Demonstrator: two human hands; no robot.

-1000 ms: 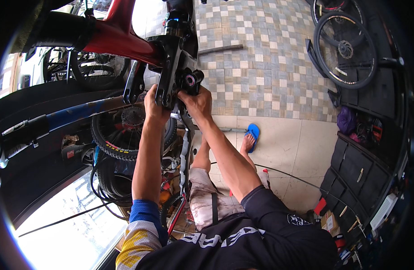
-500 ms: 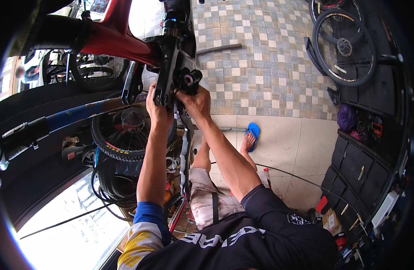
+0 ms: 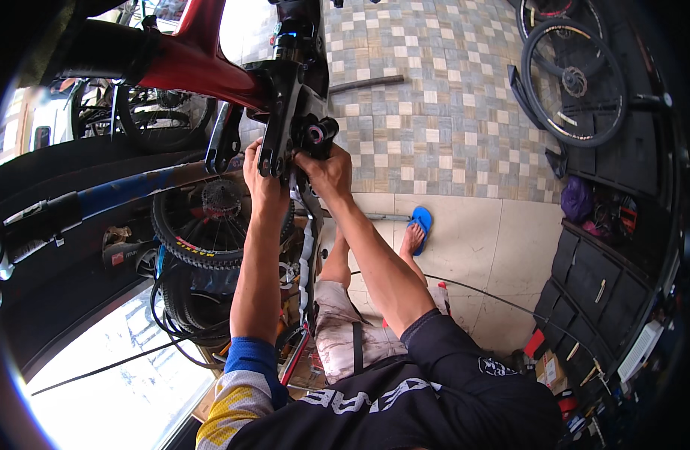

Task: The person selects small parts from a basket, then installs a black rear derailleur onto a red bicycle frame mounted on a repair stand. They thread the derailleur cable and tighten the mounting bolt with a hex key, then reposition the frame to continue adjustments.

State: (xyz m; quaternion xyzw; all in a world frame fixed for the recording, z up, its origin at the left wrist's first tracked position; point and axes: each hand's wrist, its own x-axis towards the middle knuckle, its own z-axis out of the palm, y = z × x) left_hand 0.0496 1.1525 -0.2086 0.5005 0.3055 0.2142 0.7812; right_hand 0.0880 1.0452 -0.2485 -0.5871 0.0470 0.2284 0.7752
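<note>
A red and black bicycle frame (image 3: 198,64) hangs in front of me, its black suspension linkage (image 3: 283,112) pointing down toward my hands. A rear shock (image 3: 288,41) runs up from the linkage. Low on the linkage sticks out a black pivot piece (image 3: 315,133) with a purplish ring. My left hand (image 3: 266,184) is closed just under the left linkage arm, fingertips hidden behind it. Below the pivot piece, my right hand (image 3: 330,174) is closed with its thumb bent in against the linkage. What the fingers of either hand pinch is hidden.
A blue and black tube (image 3: 120,196) stretches across the left, above a knobby-tyred wheel (image 3: 210,225). A dark bar (image 3: 367,83) lies on the tiled floor. Wheels (image 3: 574,82) lean at the right, near a black cabinet (image 3: 592,277). A thin cable (image 3: 480,289) crosses the floor.
My hands keep almost the same grip and place at the linkage. The frame appears slightly further right in view. A figure at the far left is no longer seen.
</note>
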